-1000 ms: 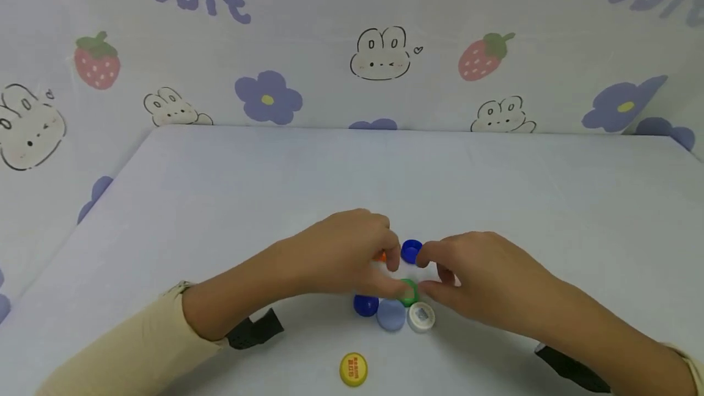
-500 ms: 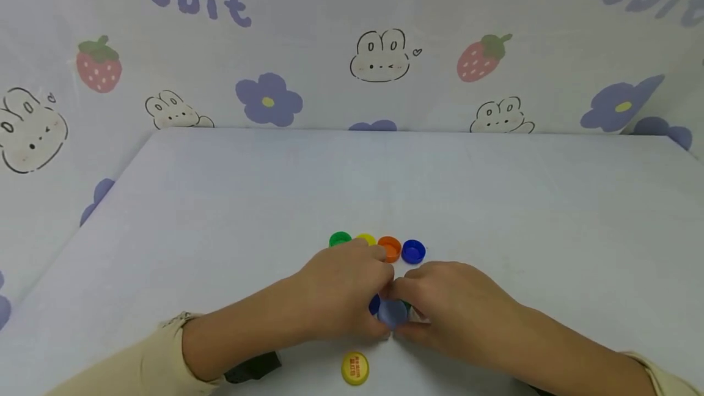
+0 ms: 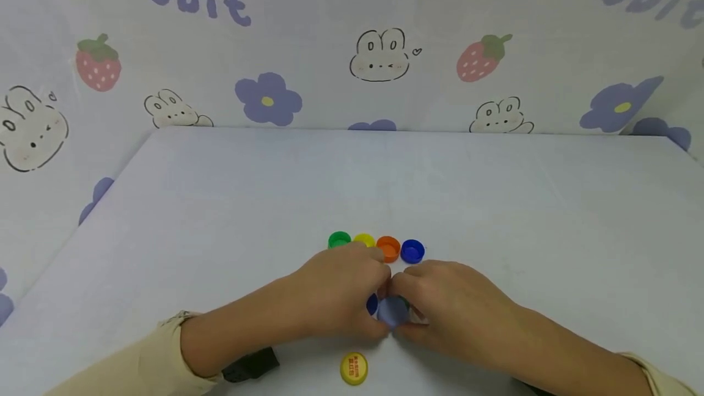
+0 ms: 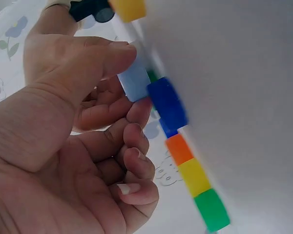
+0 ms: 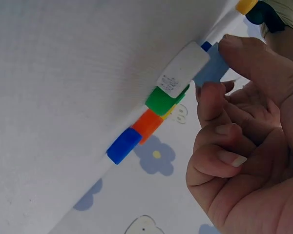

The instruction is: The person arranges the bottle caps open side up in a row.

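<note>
Left hand and right hand each pinch the pale blue cap, one from either side. The cap stands between the dark blue cap and white cap, nearer than the orange cap. Counter contact: cannot tell. Judged step: positioning it. Next move likely calls for even release, neighbours undisturbed.

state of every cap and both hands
light blue cap, pinched, closed side up
left hand, pinching it
right hand, pinching it
far green cap, upturned
far yellow cap, likely upturned
orange cap, upturned
far blue cap, upturned
near blue cap, facing unclear
near green cap, facing unclear
white cap, print showing
near yellow cap, print up
</note>
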`<control>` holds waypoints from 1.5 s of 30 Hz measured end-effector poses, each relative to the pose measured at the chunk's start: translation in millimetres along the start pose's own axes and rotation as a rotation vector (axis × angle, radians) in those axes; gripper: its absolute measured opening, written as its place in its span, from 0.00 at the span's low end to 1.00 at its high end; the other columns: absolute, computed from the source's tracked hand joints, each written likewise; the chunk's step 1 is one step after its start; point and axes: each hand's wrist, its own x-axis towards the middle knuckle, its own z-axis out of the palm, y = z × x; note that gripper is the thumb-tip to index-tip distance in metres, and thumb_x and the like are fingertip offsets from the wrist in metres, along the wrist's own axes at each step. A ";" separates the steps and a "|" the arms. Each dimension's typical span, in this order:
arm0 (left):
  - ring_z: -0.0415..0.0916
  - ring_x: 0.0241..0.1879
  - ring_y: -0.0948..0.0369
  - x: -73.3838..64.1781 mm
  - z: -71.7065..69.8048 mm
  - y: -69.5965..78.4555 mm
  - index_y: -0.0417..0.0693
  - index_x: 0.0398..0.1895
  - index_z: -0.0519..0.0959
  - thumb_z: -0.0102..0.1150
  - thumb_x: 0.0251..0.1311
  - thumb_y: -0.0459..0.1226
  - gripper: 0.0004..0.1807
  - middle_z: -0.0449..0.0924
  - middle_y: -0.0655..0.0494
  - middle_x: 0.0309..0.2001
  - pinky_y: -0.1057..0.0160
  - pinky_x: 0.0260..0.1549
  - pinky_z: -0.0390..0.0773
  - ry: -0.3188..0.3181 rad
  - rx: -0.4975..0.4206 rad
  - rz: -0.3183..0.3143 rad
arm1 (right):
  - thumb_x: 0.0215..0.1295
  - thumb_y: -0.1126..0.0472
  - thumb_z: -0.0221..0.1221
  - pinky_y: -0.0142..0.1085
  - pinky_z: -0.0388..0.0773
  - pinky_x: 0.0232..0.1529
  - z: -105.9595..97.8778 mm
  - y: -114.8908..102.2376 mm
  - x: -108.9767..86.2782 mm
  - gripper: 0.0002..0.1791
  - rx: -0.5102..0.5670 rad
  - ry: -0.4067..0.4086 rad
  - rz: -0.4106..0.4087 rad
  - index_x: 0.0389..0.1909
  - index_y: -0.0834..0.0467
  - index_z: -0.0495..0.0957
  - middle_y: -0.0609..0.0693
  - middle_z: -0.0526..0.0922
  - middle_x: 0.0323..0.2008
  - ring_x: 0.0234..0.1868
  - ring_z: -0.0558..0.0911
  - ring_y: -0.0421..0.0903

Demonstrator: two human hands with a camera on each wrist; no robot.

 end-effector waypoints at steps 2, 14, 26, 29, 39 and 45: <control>0.69 0.34 0.67 -3.1 -4.2 0.5 0.51 0.34 0.83 0.76 0.52 0.48 0.15 0.74 0.68 0.31 0.71 0.35 0.71 0.020 -0.012 -0.008 | 0.52 0.59 0.78 0.29 0.71 0.30 -2.5 -1.7 -1.4 0.17 0.003 0.042 0.000 0.40 0.49 0.82 0.32 0.76 0.30 0.29 0.70 0.32; 0.74 0.38 0.62 -17.3 -23.9 -0.3 0.51 0.37 0.84 0.76 0.54 0.47 0.13 0.77 0.61 0.33 0.67 0.35 0.75 0.233 -0.182 0.039 | 0.54 0.61 0.77 0.34 0.77 0.36 -22.3 -3.1 -5.3 0.26 0.068 0.173 -0.029 0.51 0.47 0.75 0.32 0.80 0.41 0.36 0.78 0.35; 0.74 0.42 0.62 -17.1 -26.4 -0.8 0.49 0.46 0.79 0.80 0.50 0.46 0.24 0.77 0.62 0.39 0.67 0.41 0.76 0.324 -0.190 0.052 | 0.68 0.60 0.67 0.32 0.74 0.30 -30.2 2.8 -1.3 0.20 0.437 0.141 0.061 0.53 0.48 0.68 0.34 0.81 0.34 0.33 0.78 0.38; 0.74 0.41 0.62 -16.7 -28.2 0.4 0.49 0.49 0.78 0.78 0.54 0.46 0.24 0.76 0.61 0.38 0.68 0.37 0.77 0.369 -0.211 0.026 | 0.73 0.62 0.62 0.34 0.77 0.33 -32.2 4.1 1.3 0.17 0.592 0.164 0.085 0.54 0.52 0.67 0.39 0.84 0.36 0.35 0.83 0.42; 0.71 0.37 0.65 -14.0 -27.7 -1.6 0.50 0.47 0.82 0.77 0.56 0.42 0.18 0.74 0.63 0.34 0.68 0.35 0.75 0.514 -0.221 0.071 | 0.75 0.63 0.59 0.37 0.83 0.42 -39.7 14.4 2.1 0.12 0.635 0.214 0.077 0.56 0.53 0.75 0.42 0.84 0.41 0.41 0.84 0.45; 0.71 0.38 0.64 -13.0 -27.6 -4.3 0.49 0.51 0.83 0.76 0.57 0.42 0.19 0.74 0.63 0.35 0.68 0.34 0.76 0.507 -0.215 0.054 | 0.71 0.64 0.63 0.35 0.82 0.38 -44.2 26.8 4.0 0.14 0.601 0.212 0.078 0.55 0.56 0.82 0.43 0.84 0.42 0.38 0.83 0.45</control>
